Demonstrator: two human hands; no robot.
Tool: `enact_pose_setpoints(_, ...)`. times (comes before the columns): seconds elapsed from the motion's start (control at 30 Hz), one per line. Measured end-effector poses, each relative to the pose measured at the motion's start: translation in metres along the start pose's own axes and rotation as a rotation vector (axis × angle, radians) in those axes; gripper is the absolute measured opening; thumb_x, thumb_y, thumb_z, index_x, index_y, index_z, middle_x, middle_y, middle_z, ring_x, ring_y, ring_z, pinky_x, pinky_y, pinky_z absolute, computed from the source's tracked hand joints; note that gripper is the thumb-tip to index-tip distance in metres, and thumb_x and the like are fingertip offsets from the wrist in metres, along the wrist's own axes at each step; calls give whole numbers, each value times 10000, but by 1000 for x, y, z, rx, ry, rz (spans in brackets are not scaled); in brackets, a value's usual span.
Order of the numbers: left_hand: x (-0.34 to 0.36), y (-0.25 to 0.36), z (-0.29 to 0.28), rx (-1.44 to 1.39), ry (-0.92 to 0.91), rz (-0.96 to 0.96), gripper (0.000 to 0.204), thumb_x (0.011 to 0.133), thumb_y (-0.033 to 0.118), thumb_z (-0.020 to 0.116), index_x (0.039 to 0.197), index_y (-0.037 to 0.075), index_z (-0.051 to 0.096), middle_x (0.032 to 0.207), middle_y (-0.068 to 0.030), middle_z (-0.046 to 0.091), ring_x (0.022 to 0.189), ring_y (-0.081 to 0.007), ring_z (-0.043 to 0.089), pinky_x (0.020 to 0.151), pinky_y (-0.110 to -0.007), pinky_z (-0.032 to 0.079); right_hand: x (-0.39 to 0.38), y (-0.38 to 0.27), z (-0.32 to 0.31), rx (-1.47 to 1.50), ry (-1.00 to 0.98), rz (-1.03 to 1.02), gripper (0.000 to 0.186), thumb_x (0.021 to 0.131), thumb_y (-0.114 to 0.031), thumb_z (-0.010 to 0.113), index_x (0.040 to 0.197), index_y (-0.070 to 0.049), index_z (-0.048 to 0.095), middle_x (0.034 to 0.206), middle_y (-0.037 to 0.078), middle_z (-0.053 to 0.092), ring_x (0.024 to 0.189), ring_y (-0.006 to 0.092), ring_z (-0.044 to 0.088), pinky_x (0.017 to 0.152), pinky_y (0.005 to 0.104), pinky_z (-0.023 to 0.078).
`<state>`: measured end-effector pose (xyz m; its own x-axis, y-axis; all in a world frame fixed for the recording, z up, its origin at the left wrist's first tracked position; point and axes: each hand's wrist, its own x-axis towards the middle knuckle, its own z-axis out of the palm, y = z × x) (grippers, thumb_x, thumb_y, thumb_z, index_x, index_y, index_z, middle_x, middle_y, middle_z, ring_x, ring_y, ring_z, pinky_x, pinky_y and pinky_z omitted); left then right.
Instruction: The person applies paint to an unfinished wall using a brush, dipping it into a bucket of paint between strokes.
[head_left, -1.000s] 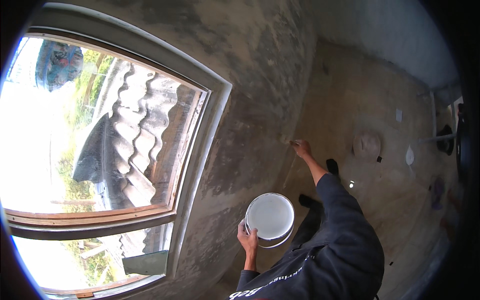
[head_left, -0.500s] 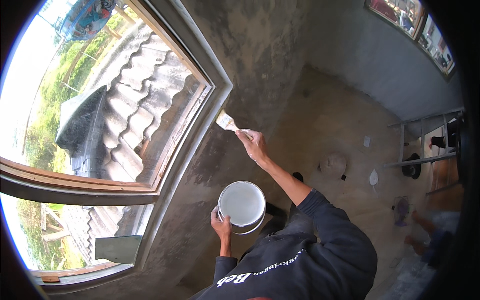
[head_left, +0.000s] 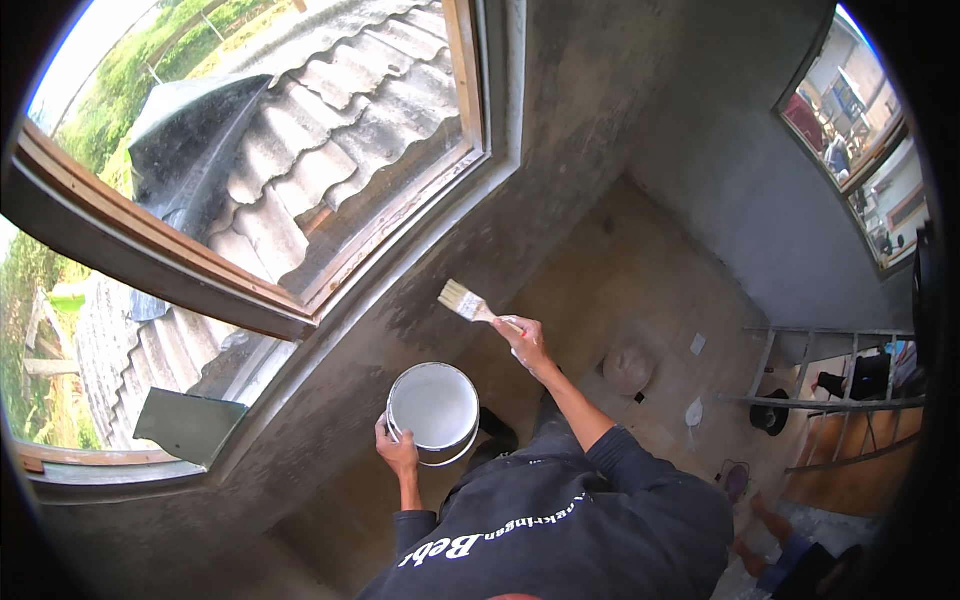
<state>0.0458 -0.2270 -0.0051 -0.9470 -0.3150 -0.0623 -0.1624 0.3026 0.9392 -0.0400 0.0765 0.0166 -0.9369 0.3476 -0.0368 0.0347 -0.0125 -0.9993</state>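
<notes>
My right hand is closed round the handle of a flat paintbrush, whose pale bristles point up and left toward the wall. A gap seems to lie between the bristles and the white-edged window frame. White smears mark the fingers of that hand. Below and to the left, my left hand grips the side of a round bucket with its thumb near the rim. Pale, whitish paint shows inside the bucket, and its wire handle hangs down on the near side.
A small dark pane leans in the lower window opening. Rough grey wall runs beyond the frame. On the floor to the right are a rounded lump, a black bucket and a metal ladder. Another person's legs show at lower right.
The brush has come away from the window frame's edge, down toward me. The bucket stays in my left hand. My view has shifted, so the window sits differently in the picture.
</notes>
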Motion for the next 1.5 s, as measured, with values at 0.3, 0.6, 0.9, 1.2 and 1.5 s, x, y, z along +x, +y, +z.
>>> enact_pose_setpoints(0.3, -12, -12, -32, 38, 159, -47, 514, 636, -90, 540, 1149, -71, 525, 1026, -138, 631, 917, -202, 629, 830, -292, 486, 72, 92, -75, -171, 562, 112, 320, 911, -312, 579, 998, -16, 665, 608, -53, 448, 513, 32, 369, 447, 244, 280)
enact_pose_setpoints(0.6, -3, -25, -32, -63, 169, -54, 493, 630, -71, 542, 1123, -64, 542, 1006, -130, 631, 909, -198, 624, 832, -302, 482, 116, 21, 28, -277, 590, -114, 397, 887, -341, 545, 1070, 0, 631, 845, 231, 636, 761, 362, 624, 685, 392, 461)
enact_pose_setpoints(0.9, 13, -17, -8, -12, 88, 0, 495, 629, -78, 537, 1123, -80, 530, 1004, -124, 625, 910, -192, 617, 838, -295, 474, -6, 43, 52, -328, 120, -140, 310, 905, -225, 564, 1092, 17, 615, 849, 216, 628, 787, 359, 627, 678, 374, 476)
enact_pose_setpoints(1.2, 4, -11, 3, -102, 91, -53, 507, 655, -68, 535, 1161, -71, 512, 1015, -136, 630, 934, -205, 619, 856, -305, 471, 38, 41, -12, -208, 432, -186, 329, 893, -243, 591, 1094, 15, 625, 843, 128, 661, 731, 148, 588, 686, 314, 465)
enact_pose_setpoints(1.5, 8, -8, 25, 8, 55, -48, 497, 648, -90, 551, 1143, -53, 534, 999, -120, 638, 891, -176, 627, 806, -286, 489, 158, 45, -69, 72, 438, 255, 201, 864, -214, 619, 946, -39, 675, 583, -59, 446, 498, 51, 394, 430, 261, 309)
